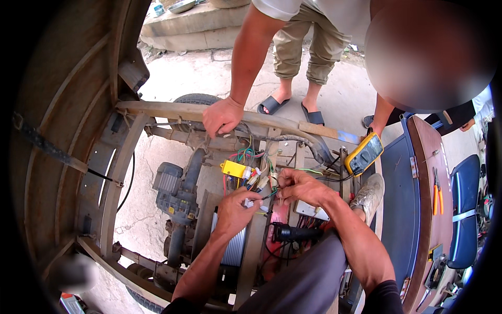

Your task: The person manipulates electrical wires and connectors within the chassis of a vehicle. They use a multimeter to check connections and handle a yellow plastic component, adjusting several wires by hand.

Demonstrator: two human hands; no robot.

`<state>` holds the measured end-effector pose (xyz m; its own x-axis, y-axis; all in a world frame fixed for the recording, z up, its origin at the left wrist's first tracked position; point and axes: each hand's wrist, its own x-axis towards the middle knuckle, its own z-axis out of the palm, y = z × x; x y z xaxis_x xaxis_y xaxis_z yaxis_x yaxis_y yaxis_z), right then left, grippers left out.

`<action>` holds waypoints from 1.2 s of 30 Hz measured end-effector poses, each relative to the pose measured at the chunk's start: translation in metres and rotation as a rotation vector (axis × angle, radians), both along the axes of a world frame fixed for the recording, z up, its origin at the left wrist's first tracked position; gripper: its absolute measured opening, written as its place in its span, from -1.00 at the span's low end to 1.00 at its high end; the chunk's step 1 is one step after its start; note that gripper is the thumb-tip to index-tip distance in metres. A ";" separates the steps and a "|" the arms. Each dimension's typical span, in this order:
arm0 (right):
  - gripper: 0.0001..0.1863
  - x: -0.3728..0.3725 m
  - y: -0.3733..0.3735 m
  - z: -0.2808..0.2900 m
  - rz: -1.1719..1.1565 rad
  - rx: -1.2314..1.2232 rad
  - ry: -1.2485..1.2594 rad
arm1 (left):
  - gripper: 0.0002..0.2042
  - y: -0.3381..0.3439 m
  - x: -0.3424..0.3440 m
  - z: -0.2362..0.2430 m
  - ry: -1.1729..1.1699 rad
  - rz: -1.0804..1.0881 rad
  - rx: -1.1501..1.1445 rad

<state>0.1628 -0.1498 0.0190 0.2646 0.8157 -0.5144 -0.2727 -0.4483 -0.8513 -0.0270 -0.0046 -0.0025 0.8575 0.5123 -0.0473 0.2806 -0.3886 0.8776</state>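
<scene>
My left hand [235,210] is closed in a pinch on a white plastic wire connector [251,202]. Just to its right, the fingers of my right hand [303,187] close on thin wires beside a pale connector; my fingers partly hide the exact grip. Between and beyond my hands lies a bundle of coloured wires [252,153] with several pale plugs. A yellow box-shaped module [235,169] sits at the left of that bundle. Under my right wrist is a white box [312,210].
Rusty frame beams [251,112] surround the work, with a motor and axle [179,201] at left. A co-worker's hand [223,116] rests on the far beam; another holds a yellow multimeter [364,154]. Orange-handled pliers [437,198] lie on a brown panel [426,230] at right.
</scene>
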 end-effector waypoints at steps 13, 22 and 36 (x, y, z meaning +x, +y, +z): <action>-0.64 0.014 -0.008 -0.002 -0.058 0.148 0.366 | -0.87 -0.003 0.005 -0.009 0.005 0.120 -0.106; -0.55 0.001 0.003 0.005 -0.019 0.215 0.249 | -0.86 0.001 0.001 -0.012 0.005 0.153 -0.080; -0.83 -0.001 0.013 -0.008 -0.240 0.111 0.240 | -0.86 0.000 0.004 -0.013 0.012 0.156 -0.095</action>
<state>0.1615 -0.1371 0.0114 0.3375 0.7993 -0.4971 -0.5572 -0.2560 -0.7899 -0.0227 -0.0047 -0.0150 0.7672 0.6316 -0.1115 0.3412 -0.2548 0.9048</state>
